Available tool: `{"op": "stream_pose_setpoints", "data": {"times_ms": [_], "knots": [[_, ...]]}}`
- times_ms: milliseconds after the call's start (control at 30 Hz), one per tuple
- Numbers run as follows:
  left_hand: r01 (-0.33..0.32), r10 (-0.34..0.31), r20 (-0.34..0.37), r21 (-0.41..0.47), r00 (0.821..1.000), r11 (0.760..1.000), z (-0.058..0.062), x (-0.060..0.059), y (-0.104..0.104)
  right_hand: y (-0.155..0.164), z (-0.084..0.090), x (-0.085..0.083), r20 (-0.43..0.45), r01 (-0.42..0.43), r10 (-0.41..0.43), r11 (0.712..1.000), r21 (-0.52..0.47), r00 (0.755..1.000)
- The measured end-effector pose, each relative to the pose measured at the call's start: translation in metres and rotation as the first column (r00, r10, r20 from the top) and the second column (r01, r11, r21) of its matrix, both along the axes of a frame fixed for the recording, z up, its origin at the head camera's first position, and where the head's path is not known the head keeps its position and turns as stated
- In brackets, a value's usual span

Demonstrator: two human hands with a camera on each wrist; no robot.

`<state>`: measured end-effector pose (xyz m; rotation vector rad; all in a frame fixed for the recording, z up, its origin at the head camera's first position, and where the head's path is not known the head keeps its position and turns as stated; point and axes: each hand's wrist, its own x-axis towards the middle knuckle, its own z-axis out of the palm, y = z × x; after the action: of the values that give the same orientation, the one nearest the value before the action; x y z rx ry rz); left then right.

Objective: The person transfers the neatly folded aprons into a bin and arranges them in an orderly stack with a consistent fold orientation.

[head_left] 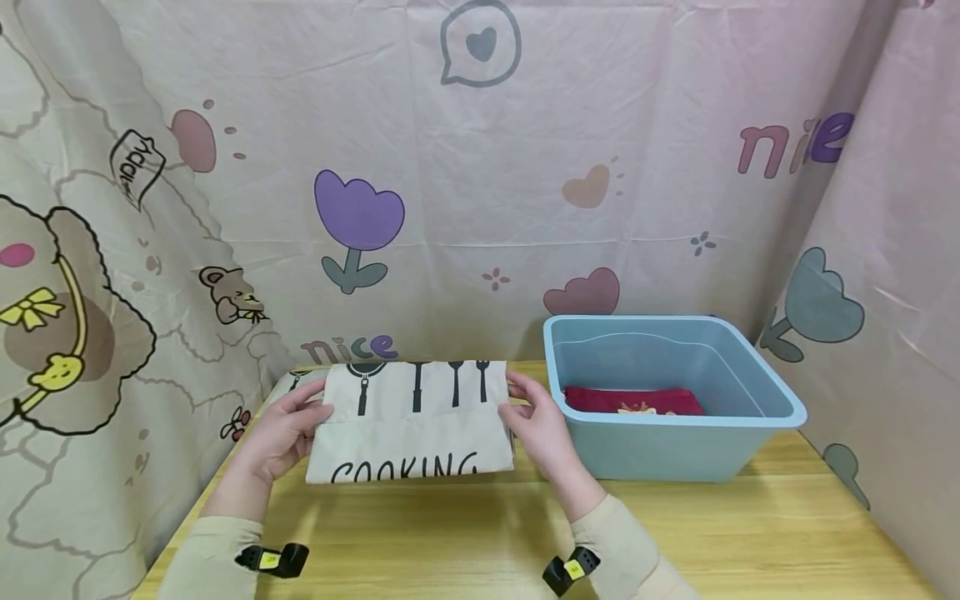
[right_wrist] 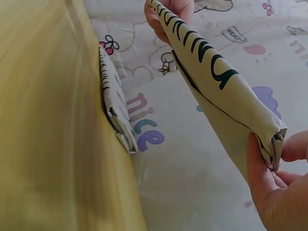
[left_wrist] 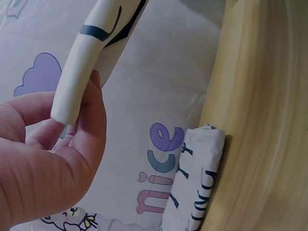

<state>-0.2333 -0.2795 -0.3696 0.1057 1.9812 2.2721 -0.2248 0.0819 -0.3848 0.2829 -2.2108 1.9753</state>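
We log a folded cream apron [head_left: 411, 421] held just above the wooden table [head_left: 465, 533], near its far edge, at about 9 o'clock from the blue plastic tub [head_left: 675, 396]. It is folded into a flat rectangle, with a row of black utensil prints along the upper half and the word "COOKING" in black capitals along the lower edge.

Left hand [head_left: 281, 433] grips the apron's left edge: the left wrist view shows thumb and fingers [left_wrist: 91, 103] curled round the rolled fold. Right hand [head_left: 536, 425] pinches the right edge; the right wrist view shows thumb and fingertips [right_wrist: 262, 168] closed on the layered corner. The cloth hangs taut between the two hands, clear of the table.

Judged step: we read this as folding finished and the bundle lifted, ready to be moved. The next move would seem to call for carrying it toward 3 o'clock and over the tub's near rim with both edges kept pinched, so the layers do not slip open.

Outward: the tub holds a folded dark red cloth [head_left: 633, 400] with a pale motif, lying on its floor. A second folded printed cloth [right_wrist: 115, 115] rests at the table's far edge, at 12 o'clock behind the apron. The backdrop sheet [head_left: 480, 167] carries tulips, hearts, a bear and the word "nice", once low behind the apron and again at upper right.
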Motion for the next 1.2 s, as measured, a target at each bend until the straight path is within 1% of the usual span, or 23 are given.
{"op": "stream_pose_setpoints", "data": {"times_ms": [67, 133, 333, 600, 867, 1067, 1200], "knots": [[0.023, -0.023, -0.02, 0.014, 1.0, 1.0, 0.004, 0.0, 0.0, 0.001, 0.004, 0.0, 0.0, 0.005, -0.005, 1.0, 0.004, 1.0], [0.026, -0.026, -0.033, 0.009, 0.999, 1.0, 0.007, 0.0, 0.0, 0.001, 0.009, 0.001, -0.007, 0.001, -0.001, 1.0, -0.003, 1.0], [-0.001, 0.001, -0.054, -0.005, 0.999, 1.0, 0.022, 0.001, 0.003, 0.005, 0.023, 0.001, -0.027, 0.004, -0.005, 1.0, -0.006, 1.0], [-0.018, 0.017, -0.079, -0.007, 0.997, 1.0, 0.039, 0.0, 0.012, 0.014, 0.04, 0.003, -0.041, 0.009, -0.009, 1.0, -0.001, 0.999], [-0.003, 0.005, -0.123, 0.018, 0.992, 1.0, 0.054, -0.002, 0.024, 0.026, 0.054, 0.001, -0.058, 0.016, -0.015, 1.0, 0.014, 0.998], [-0.001, 0.005, -0.125, 0.026, 0.992, 1.0, 0.064, -0.004, 0.035, 0.035, 0.063, 0.0, -0.08, -0.005, 0.005, 1.0, 0.003, 0.997], [-0.011, 0.014, -0.117, 0.029, 0.993, 1.0, 0.07, -0.007, 0.042, 0.042, 0.068, -0.001, -0.074, 0.004, -0.002, 1.0, 0.023, 0.997]]}}
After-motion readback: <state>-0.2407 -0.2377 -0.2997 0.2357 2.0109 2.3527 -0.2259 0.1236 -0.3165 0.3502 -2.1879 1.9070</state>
